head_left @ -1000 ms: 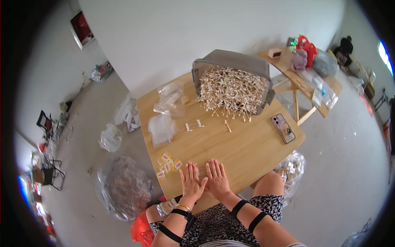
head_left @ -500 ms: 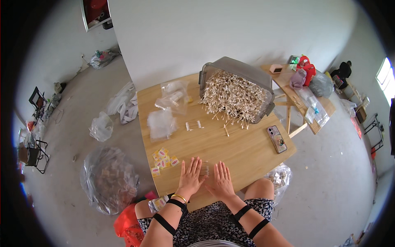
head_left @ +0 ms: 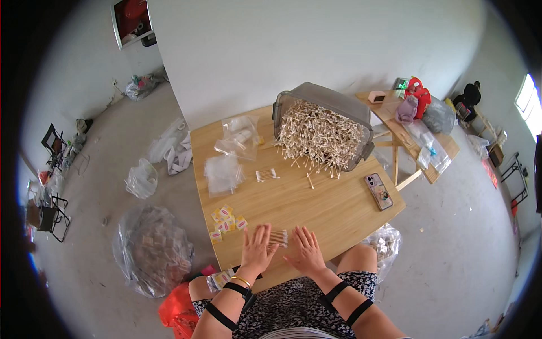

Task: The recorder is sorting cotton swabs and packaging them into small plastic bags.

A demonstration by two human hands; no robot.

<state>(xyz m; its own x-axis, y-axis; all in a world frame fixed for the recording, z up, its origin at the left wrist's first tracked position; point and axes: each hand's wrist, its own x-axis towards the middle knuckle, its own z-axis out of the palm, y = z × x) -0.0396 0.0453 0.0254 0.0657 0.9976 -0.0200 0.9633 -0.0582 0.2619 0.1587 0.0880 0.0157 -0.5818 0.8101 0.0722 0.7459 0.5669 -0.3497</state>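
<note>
Between my hands, near the table's front edge, lies a small row of cotton swabs [head_left: 278, 238]. My left hand [head_left: 258, 249] rests flat with fingers stretched out, partly over the row's left end. On the other side my right hand [head_left: 305, 250] lies flat too, its fingers straight beside the row's right end. A second neat row of cotton swabs [head_left: 267, 174] sits farther up the table. One single swab [head_left: 310, 181] lies apart. Behind it, a grey plastic bin [head_left: 333, 96] tipped on its side spills a big heap of cotton swabs [head_left: 322, 135].
On the wooden table [head_left: 333, 209] are yellow-and-white labels [head_left: 226, 220], clear plastic bags [head_left: 223, 175] and a phone [head_left: 378, 191]. A side table [head_left: 449, 148] at right holds bags and a red item. A large clear sack [head_left: 152, 251] stands on the floor at left.
My hands have moved slightly apart and toward me, so more of the near swab row shows between them. The view has shifted slightly.
</note>
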